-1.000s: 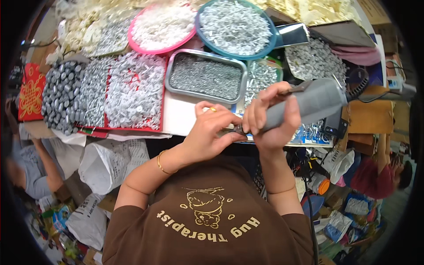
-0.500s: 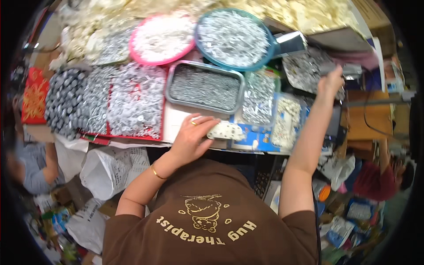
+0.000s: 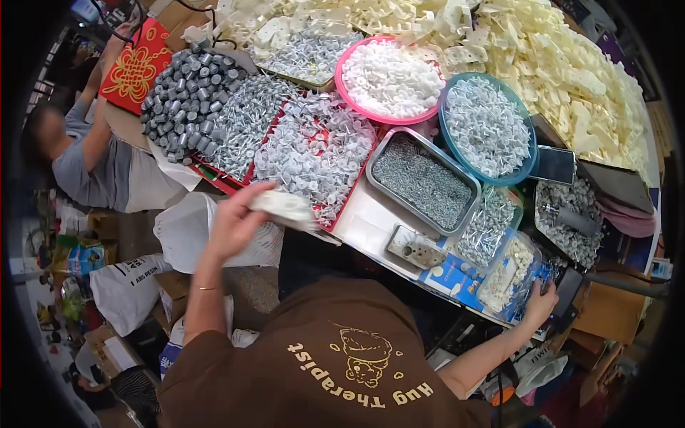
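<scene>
My left hand (image 3: 235, 222) is closed on a cream plastic part (image 3: 287, 207), blurred by motion, held over the front edge of the table beside the red tray. That red tray (image 3: 368, 165) holds white plastic pieces with metal pins. My right hand (image 3: 541, 304) is at the table's right front, its fingers curled down at a small heap of dark, shiny bits (image 3: 549, 271); whatever is between the fingertips is too small to make out. Between my hands, a small block with holes (image 3: 417, 247) lies on the white tabletop (image 3: 357, 221).
A metal tin of fine pins (image 3: 467, 214), a pink basin (image 3: 342, 89), a teal basin (image 3: 526, 160) and a dark tray (image 3: 546, 239) crowd the table. Grey cylinders (image 3: 187, 100) lie at the left. Cream parts (image 3: 556, 78) are heaped behind. A person (image 3: 93, 160) sits at the left.
My left hand has lifted the cream part and moved it left. My right hand has left the dark tray and come down to the near right corner. The view has turned.
</scene>
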`<control>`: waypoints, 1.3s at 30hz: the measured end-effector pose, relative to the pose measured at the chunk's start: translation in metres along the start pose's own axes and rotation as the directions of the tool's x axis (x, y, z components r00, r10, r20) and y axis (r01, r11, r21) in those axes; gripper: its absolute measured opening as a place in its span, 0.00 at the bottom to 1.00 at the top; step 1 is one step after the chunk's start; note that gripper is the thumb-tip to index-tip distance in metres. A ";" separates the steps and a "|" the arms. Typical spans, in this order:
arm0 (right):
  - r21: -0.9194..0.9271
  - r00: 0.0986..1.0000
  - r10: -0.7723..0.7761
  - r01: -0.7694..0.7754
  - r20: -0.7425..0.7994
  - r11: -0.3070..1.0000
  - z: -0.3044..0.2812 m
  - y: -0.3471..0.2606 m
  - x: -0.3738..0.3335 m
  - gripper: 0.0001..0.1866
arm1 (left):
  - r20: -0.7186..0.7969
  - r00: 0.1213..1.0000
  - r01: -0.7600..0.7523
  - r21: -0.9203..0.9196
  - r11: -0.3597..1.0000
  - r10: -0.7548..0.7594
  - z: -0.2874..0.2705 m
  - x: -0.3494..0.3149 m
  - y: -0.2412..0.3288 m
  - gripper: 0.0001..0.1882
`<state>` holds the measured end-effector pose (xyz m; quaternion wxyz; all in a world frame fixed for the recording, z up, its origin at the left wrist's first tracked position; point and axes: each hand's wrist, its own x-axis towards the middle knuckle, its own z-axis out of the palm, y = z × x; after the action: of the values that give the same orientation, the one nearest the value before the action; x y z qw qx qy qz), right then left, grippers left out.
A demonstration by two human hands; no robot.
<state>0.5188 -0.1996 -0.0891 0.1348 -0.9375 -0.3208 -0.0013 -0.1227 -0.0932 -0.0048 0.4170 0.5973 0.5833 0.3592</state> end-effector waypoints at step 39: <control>0.973 0.987 -0.071 0.152 -0.141 0.173 -0.071 -0.124 -0.047 0.10 | -0.165 0.902 -0.394 0.063 0.917 0.399 0.070 0.199 0.038 0.13</control>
<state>0.4130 -0.1517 0.0061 0.7121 -0.6080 -0.3102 0.1644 -0.0317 0.1007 -0.0091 0.2739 0.6755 0.4889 0.4792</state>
